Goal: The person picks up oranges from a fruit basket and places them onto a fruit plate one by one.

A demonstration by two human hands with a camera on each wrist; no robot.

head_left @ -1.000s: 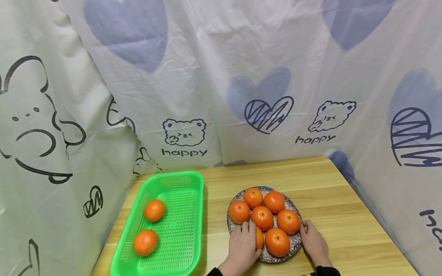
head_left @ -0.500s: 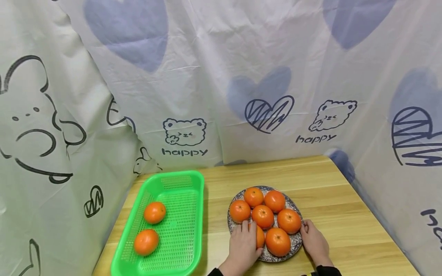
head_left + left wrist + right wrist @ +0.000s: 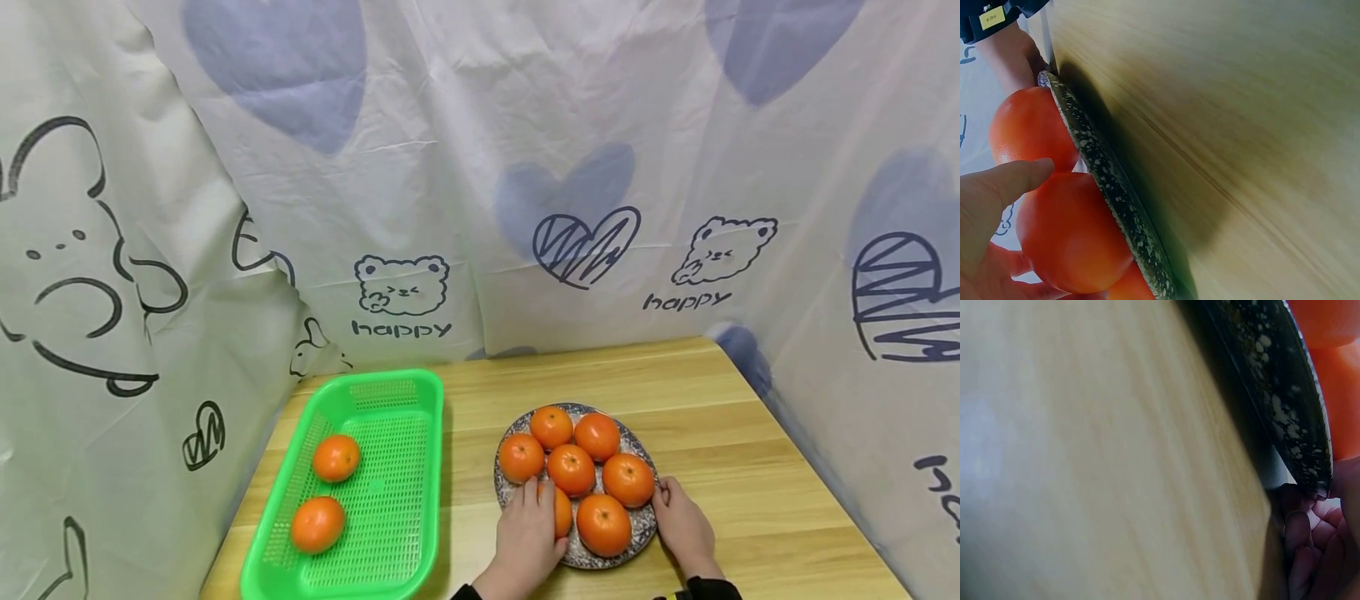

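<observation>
Left hand [image 3: 527, 525]: Its grip is clamped around one smooth, round, orange-coloured fruit [image 3: 562, 510], with the thumb lying toward the next fruit [image 3: 603, 525].
Held fruit: It is located at the near left part of the plate; whether its weight is partly taken by the hand cannot be told.
Right hand [image 3: 683, 527]: The right rim of the plate is pinched by its grip, with curled fingers seen below the edge.
Advice for the fingers: The held fruit should be gripped low on its sides, with light pressure, so that the neighbouring fruit is not pushed by the thumb.
Advice for the rim: The plate should be kept level and steady, since round fruits would probably roll if it were tilted.
Round dark plate with pale speckles [image 3: 642, 527]: Seven such fruits are carried in it, the held one included, arranged close together in one layer.
Green plastic basket with perforated walls [image 3: 390, 500]: Two more fruits are contained in it, both toward its left side, apart from each other.
Pale wooden counter [image 3: 750, 467]: Both containers are supported by it, with a gap between them.
White printed cloth [image 3: 450, 167]: It is hung behind everything.
</observation>
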